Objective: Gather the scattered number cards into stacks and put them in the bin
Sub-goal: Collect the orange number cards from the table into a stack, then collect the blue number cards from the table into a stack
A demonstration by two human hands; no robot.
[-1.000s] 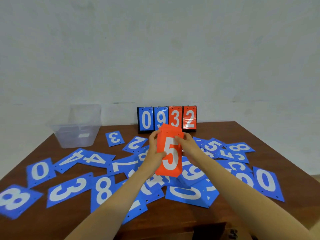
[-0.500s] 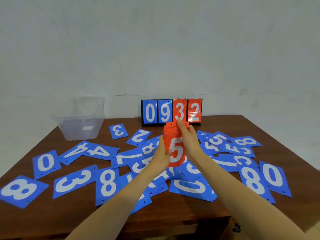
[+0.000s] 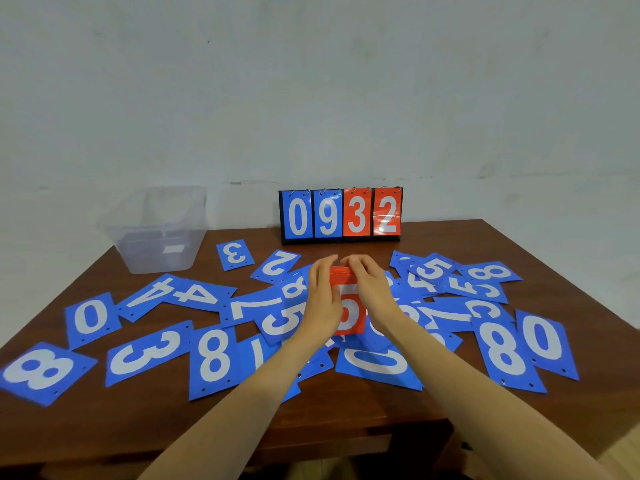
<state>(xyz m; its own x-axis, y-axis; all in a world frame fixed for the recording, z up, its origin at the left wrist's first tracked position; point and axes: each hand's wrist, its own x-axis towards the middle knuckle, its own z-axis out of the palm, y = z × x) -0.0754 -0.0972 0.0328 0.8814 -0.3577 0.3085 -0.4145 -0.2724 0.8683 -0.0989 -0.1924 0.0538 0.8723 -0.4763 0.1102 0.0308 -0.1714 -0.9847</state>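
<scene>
Item: red card stack (image 3: 350,308), top card a white 5, held on edge w/ face toward camera, at table centre amid the blue cards; whether its lower edge rests on them cannot be told. L hand (image 3: 323,301): grasps stack's left side, palm inward, fingers running up the edge w/ tips bent over the top. R hand (image 3: 373,296): same on the right side, fingers arched over the top, tips nearly meeting those of the L. Forearms: bare, reaching in from near edge, converging on stack. Blue cards (image 3: 212,358): many, lying flat, scattered & overlapping to both sides of stack; digits incl. 0, 2, 3, 4, 5, 7, 8, at mixed angles; some lie under the wrists. Bin (image 3: 138,251): clear plastic, far-left corner of table, well apart from stack. Flip scoreboard (image 3: 341,216): upright at far edge behind stack; reads 0 9 in blue, 3 2 in red. Table (image 3: 104,431): dark brown wood. Wall (image 3: 311,98): pale, behind table.
</scene>
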